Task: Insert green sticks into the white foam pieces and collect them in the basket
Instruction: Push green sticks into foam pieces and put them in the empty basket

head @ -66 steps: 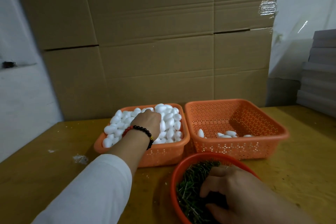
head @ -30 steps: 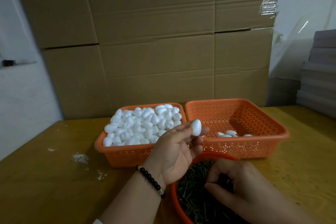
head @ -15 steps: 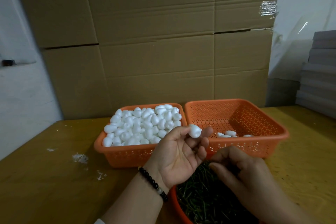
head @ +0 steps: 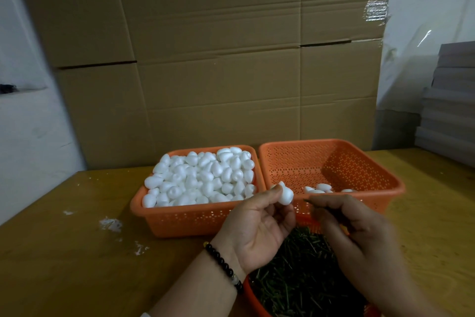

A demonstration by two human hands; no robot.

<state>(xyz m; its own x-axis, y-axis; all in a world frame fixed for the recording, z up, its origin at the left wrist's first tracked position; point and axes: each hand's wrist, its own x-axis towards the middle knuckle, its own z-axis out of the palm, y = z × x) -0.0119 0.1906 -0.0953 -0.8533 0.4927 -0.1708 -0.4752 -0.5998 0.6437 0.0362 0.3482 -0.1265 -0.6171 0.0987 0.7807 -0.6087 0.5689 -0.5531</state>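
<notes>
Between the fingertips of both hands: one foam piece about to receive a stick.

Left hand (head: 257,226) pinches a white foam piece (head: 285,195) between thumb and fingertips, palm up, just beyond the rim of the round bowl (head: 250,293) of green sticks (head: 295,278). Right hand (head: 359,234) has its fingers curled, and a thin dark tip, apparently a green stick (head: 307,201), projects from them toward the foam, close to but apart from it; blur prevents certainty. Beyond the left fingers stands the supply basket (head: 180,221), heaped with bare foam pieces (head: 203,177). Beyond the right fingers, the collecting basket (head: 372,203) holds only a few finished pieces (head: 322,188). Judged from these quantities, the task is at an early stage: insertion of this piece is not yet done, and nearly the whole supply remains.
</notes>
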